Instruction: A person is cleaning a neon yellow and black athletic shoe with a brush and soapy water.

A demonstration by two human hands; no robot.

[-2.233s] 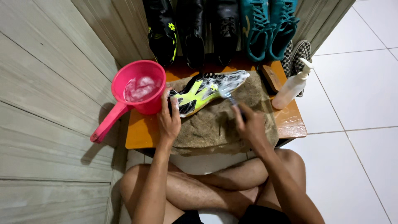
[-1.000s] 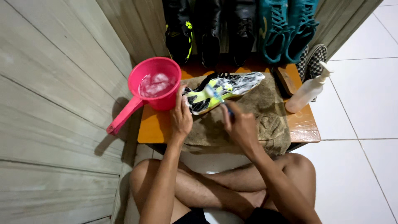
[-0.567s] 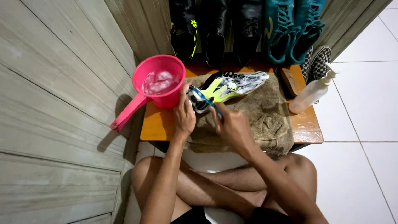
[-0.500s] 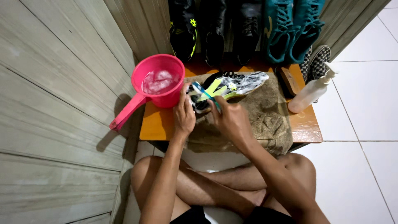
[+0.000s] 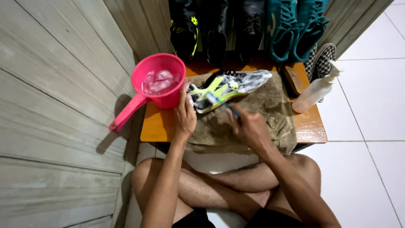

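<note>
**Shoe scrub, low wooden table: brush now at heel end**

- Change vs. approx. 2 s ago: right hand (image 5: 249, 126) has moved from mid-table toward the left; toothbrush (image 5: 221, 104) w/ blue handle now sits on the heel end of the shoe (image 5: 230, 84). Judgement: scrubbing has shifted to the heel; toe end already foamy.
- Left hand (image 5: 185, 116): fingers closed round shoe's heel, steadying it.
- Right hand: closed on brush handle, bristles touching shoe.
- Shoe: yellow/black/white, lying on its side on brown towel (image 5: 270, 114), table centre, toe toward back-right.
- Pink dipper (image 5: 160, 80): back-left corner, soapy water inside, handle hanging over left edge.
- White pump bottle (image 5: 316, 90): right edge, leaning; label not readable.
- Wooden brush (image 5: 293, 79): back-right, beside bottle.
- Shoe row (image 5: 253, 25): black and teal pairs behind back edge.
</note>
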